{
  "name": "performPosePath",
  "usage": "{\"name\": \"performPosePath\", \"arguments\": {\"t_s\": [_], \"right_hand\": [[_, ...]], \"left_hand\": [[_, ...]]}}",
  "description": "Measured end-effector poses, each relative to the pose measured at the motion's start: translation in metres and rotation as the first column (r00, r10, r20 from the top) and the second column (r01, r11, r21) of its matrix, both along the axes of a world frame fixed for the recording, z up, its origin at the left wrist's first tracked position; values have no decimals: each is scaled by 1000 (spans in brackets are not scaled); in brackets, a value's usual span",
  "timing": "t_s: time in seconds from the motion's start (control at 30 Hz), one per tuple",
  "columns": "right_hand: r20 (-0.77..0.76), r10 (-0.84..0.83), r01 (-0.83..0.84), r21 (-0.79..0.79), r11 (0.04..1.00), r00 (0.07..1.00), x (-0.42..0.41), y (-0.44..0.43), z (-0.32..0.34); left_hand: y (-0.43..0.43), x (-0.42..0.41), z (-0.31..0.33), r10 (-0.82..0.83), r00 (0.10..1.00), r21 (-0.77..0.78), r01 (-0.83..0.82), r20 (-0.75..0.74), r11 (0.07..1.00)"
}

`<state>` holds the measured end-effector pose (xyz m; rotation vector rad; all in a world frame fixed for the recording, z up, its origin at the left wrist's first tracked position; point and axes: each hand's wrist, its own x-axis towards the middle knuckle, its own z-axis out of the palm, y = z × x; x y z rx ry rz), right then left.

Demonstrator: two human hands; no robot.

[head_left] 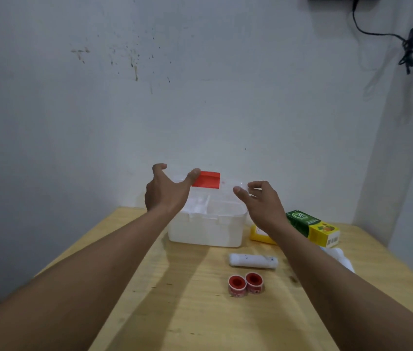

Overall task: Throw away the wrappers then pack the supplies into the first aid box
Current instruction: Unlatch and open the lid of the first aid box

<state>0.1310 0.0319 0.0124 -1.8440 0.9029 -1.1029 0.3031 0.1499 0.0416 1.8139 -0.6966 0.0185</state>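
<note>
The white first aid box stands at the far end of the wooden table, its inner tray showing. Its clear lid with a red latch is raised above it. My left hand grips the lid's left edge, thumb against the red latch. My right hand pinches the lid's right corner. On the table to the right lie a white bandage roll, two red tape rolls, a green and yellow carton and a yellow pack partly behind my right wrist.
Crumpled white wrapping lies at the right, mostly hidden by my right forearm. A stained white wall rises right behind the table. A black cable hangs at the upper right.
</note>
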Motion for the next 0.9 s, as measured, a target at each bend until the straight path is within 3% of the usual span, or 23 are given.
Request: {"name": "performPosePath", "arguments": {"t_s": [0.17, 0.4, 0.67, 0.9], "right_hand": [[86, 2, -3, 12, 1000, 996, 6, 1, 16], [-8, 186, -186, 50, 981, 982, 12, -5, 21], [-79, 131, -130, 8, 991, 988, 24, -25, 21], [-91, 86, -88, -12, 996, 992, 29, -37, 11]], "left_hand": [[-8, 15, 17, -82, 977, -184, 46, -197, 982], [-21, 37, 14, -83, 986, -213, 51, -143, 976], [-37, 47, 12, -286, 952, -220, 257, -111, 941], [-47, 56, 8, -247, 966, -171, 230, -81, 958]]}}
